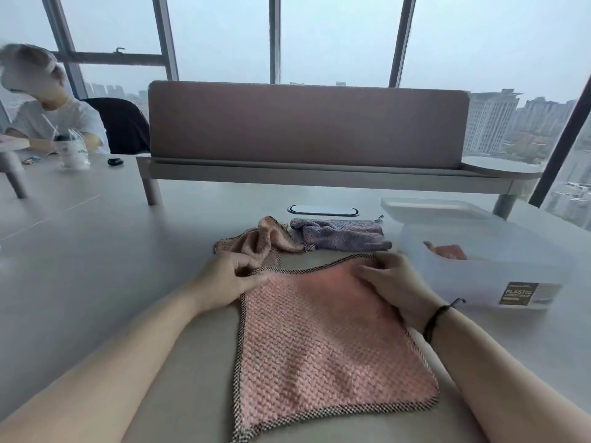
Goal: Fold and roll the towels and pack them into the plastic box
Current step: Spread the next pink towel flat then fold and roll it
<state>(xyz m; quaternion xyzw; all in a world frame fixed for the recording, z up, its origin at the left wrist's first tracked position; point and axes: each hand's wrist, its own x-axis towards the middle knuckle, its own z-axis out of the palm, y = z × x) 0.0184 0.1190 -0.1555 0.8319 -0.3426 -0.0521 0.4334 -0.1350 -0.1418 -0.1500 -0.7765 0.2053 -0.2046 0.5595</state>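
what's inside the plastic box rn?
Through the plastic box wall, one reddish-orange towel shows at the far left. The frosted walls blur everything else, so a count isn't possible.

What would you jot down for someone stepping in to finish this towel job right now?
Left hand pinches the far left corner of the pink towel, which lies spread flat on the table. Right hand grips its far right corner.
Done: one reddish towel sits in the plastic box; the lid lies behind it.
Left: fold, roll and pack this towel, then the crumpled pink towel and the purple towel beyond it.
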